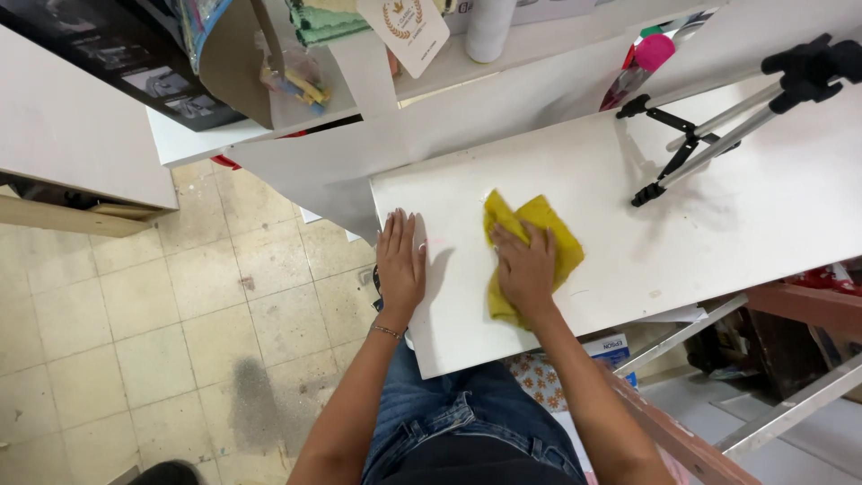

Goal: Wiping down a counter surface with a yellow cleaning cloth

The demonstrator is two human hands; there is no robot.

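The right hand point(525, 269) presses flat on a crumpled yellow cloth point(548, 235) lying on the white desk point(718, 224), its fingers spread over the fabric and pinning it down rather than pinching it, so the cloth sits near the middle of the board's near half, just right of the left hand point(400, 260). That left hand lies palm down with fingers straight and close together, holding nothing, steadying the desk by its near left corner. Judging from how things lie, the wiping is under way and not finished: a faint pinkish smudge point(437, 242) shows between the two hands, and small brownish specks point(654, 294) remain to the right of the cloth, toward the near edge. The stretch beyond, where a folded tripod point(709, 135) rests with its black feet on the surface, looks greyish and shadowed, so whether it has been cleaned cannot be told. The strip under the cloth itself is hidden
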